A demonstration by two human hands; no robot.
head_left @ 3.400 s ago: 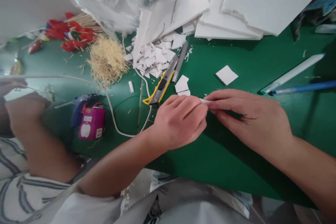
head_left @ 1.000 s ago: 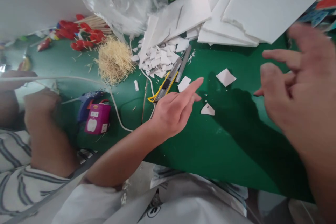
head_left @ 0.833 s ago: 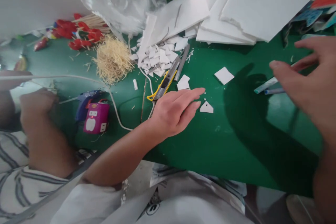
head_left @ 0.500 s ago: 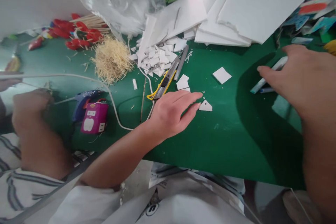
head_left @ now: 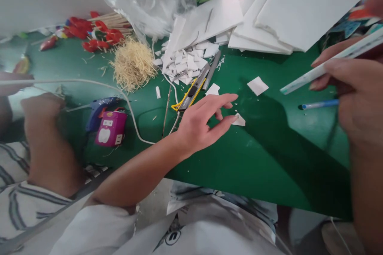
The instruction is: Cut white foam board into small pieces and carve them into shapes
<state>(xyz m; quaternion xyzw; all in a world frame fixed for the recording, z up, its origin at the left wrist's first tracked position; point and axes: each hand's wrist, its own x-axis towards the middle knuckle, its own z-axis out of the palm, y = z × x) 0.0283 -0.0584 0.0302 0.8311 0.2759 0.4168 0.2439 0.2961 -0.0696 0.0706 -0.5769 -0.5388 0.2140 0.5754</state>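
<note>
My right hand [head_left: 344, 75] is closed around a long, flat white strip [head_left: 311, 77] with small dark marks and a teal end, held above the table. A blue pen [head_left: 321, 104] lies below it. My left hand [head_left: 206, 121] is open, its index finger and thumb spread apart, low over the table. At its thumb tip is a small cut white foam piece [head_left: 240, 120]; whether they touch I cannot tell. Another white piece [head_left: 213, 89] is behind the fingers. A square white foam piece [head_left: 257, 85] lies between both hands. A yellow-and-grey utility knife [head_left: 191, 92] is beside my left hand.
White foam sheets [head_left: 302, 4] and foam scraps [head_left: 185, 63] lie at the back. To the left are a straw-coloured shred pile [head_left: 133, 63], a blue glue gun [head_left: 100, 109], a magenta box [head_left: 111, 128] and a white cable [head_left: 131, 117]. A co-worker's hand [head_left: 44, 107] works at far left.
My right hand has picked up the white strip from the table and lifted it; the blue pen stays behind. My left hand has spread its fingers slightly. The view has shifted a little.
</note>
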